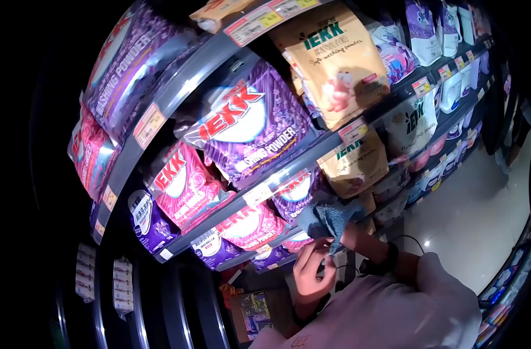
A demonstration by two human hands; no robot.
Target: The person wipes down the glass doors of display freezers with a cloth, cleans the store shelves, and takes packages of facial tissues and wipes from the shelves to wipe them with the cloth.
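Note:
A blue-grey cloth (pixel 328 221) hangs bunched in front of the lower shelf of washing powder. My right hand (pixel 351 237) holds it from the right side, and the folds hide most of those fingers. With fingers curled, my left hand (pixel 313 272) pinches the cloth's lower corner. Just beyond the cloth are a purple washing powder bag (pixel 294 195) and a tan IEKK soft washing powder bag (pixel 352 166). A pink washing powder bag (pixel 255 224) lies to the left of them.
Higher shelves carry a large purple bag (pixel 256 122) and a tan bag (pixel 335 70). Price tags line the shelf edge (pixel 288 174). Below stands a cardboard box (pixel 245 317) with packets. Pale floor (pixel 457 215) runs along the aisle at right, with another shelf (pixel 509 291) beyond.

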